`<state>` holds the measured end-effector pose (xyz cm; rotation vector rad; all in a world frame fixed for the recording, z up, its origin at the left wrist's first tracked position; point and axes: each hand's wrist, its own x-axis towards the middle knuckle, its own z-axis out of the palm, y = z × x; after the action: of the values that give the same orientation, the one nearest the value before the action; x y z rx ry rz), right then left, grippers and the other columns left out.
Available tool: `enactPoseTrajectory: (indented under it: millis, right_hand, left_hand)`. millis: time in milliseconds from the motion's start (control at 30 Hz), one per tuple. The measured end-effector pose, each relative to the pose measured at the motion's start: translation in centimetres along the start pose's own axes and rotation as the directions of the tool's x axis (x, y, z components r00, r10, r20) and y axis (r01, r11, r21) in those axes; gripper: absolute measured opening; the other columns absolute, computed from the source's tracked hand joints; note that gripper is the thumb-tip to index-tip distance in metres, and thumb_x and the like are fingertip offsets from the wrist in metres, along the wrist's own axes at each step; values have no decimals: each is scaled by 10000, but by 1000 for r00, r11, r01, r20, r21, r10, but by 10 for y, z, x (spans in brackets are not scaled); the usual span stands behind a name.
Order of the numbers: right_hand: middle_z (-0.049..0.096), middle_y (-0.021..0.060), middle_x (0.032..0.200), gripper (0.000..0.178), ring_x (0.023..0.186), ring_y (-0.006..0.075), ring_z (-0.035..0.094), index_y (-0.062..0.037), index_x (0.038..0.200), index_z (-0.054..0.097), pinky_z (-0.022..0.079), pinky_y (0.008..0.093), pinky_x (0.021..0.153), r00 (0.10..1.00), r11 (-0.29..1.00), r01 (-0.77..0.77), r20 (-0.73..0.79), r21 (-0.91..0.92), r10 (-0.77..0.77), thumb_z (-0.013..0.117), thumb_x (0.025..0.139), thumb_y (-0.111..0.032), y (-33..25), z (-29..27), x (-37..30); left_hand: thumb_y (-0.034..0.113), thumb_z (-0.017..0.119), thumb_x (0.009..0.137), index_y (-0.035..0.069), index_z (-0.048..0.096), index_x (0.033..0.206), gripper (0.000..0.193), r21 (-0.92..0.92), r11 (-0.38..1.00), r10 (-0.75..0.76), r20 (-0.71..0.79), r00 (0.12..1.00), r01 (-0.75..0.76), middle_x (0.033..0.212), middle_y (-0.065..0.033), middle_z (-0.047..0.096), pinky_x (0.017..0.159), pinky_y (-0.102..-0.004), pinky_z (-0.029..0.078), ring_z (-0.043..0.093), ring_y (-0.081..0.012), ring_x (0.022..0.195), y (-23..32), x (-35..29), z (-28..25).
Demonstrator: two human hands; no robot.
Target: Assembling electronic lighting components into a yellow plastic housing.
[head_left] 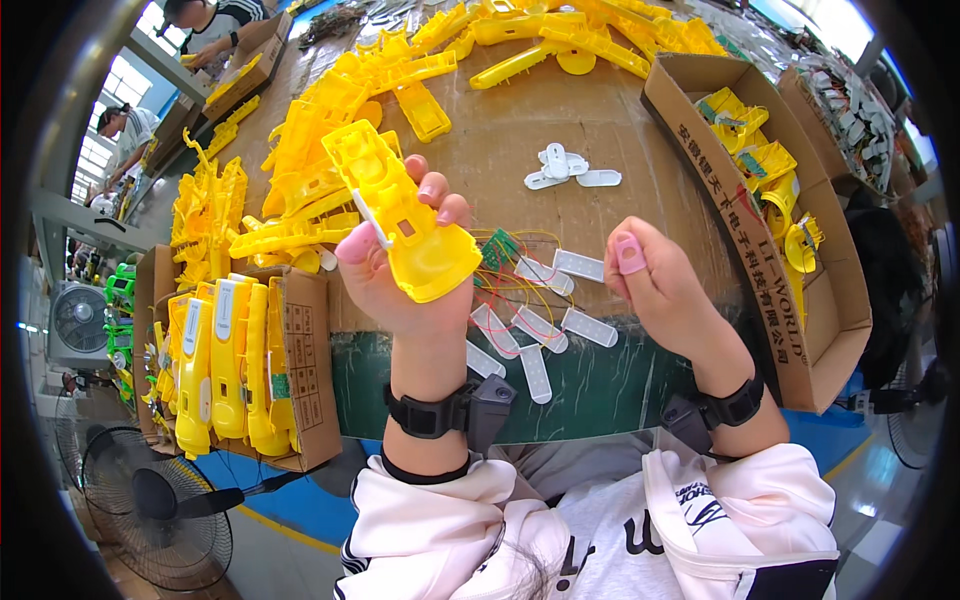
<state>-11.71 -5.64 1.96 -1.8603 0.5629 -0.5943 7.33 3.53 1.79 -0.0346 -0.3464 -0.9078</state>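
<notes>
The left hand (378, 290) clamps a yellow casing (428, 252) above the surface (500, 150), toward its near left corner; the right hand (658, 285) is bunched, contents unclear. Casing handling seems underway; the next move wants steadiness.

Runs mostly yellow over brown and green

Shows bright yellow on the held shell (430, 258) and the heaped shells (315, 135). Turns white on the oblong plates (590, 327), green on the circuit board (499, 249), red and yellow along the wires (497, 280). Goes brown on the tabletop (500, 120), with dark green and pale streaks at the near edge. Adds pink on the finger covers (631, 254), solid black on the wristbands (425, 416).
</notes>
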Motion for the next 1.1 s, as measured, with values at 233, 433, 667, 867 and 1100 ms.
enactPoseTrajectory:
  millis: [233, 433, 667, 867, 1100]
  right_hand:
    - [468, 57, 630, 243, 569, 148, 444, -27, 806, 464, 375, 260, 531, 984, 999, -25, 175, 42, 17, 371, 929, -215, -5, 5, -1]
    - [498, 152, 660, 278, 614, 316, 483, -11, 798, 483, 399, 350, 561, 951, 977, 166, 284, -136, -122, 392, 917, -246, -4, 0, -1]
    - [514, 165, 679, 251, 633, 327, 501, -10, 796, 505, 401, 359, 567, 974, 991, 50, 225, -123, -21, 418, 901, -221, -1, -12, -1]
    - [556, 154, 759, 153, 721, 319, 548, -11, 856, 527, 430, 367, 629, 995, 922, 34, 97, -384, 4, 516, 814, -158, -12, -8, 11]
    - [552, 146, 897, 208, 842, 284, 558, 0, 947, 522, 448, 353, 735, 945, 851, 308, 239, -426, -223, 563, 776, -112, 3, 33, 52]
  left_hand:
    - [319, 515, 789, 65, 370, 1245, 542, 188, 978, -99, 32, 995, 91, 1086, -136, 443, 694, -287, 397, 433, -196, 849, -16, -4, 1]
    - [254, 496, 819, 67, 386, 1193, 432, 268, 957, -91, -103, 991, 116, 1066, -130, 451, 643, -262, 413, 435, -158, 812, -23, -2, -2]
    - [231, 514, 802, 60, 352, 1205, 467, 190, 974, -124, -8, 992, 124, 1054, -125, 420, 604, -246, 409, 419, -147, 781, -19, -1, -5]
    - [311, 555, 789, 38, 321, 1215, 558, 117, 993, -22, 13, 1000, 21, 1054, -139, 409, 629, -257, 410, 424, -170, 795, -4, 1, -1]
    - [470, 529, 793, 100, 346, 1250, 615, -65, 996, 57, -61, 997, -61, 1045, -140, 437, 639, -257, 425, 460, -185, 800, 11, 4, 1]
